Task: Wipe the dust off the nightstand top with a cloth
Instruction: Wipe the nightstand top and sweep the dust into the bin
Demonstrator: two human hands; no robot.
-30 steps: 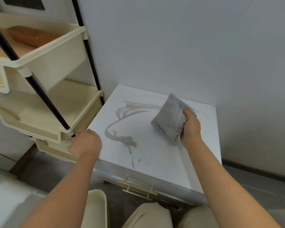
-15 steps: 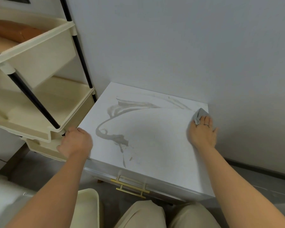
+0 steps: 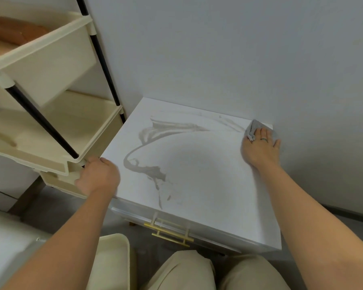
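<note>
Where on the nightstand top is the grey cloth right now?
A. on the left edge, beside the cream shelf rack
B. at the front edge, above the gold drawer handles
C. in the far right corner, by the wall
C: the right hand presses the grey cloth flat in the far right corner of the nightstand top, against the wall.

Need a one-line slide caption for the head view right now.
Right hand presses a grey cloth flat at the nightstand top's far right corner; left hand grips its left edge.
</note>
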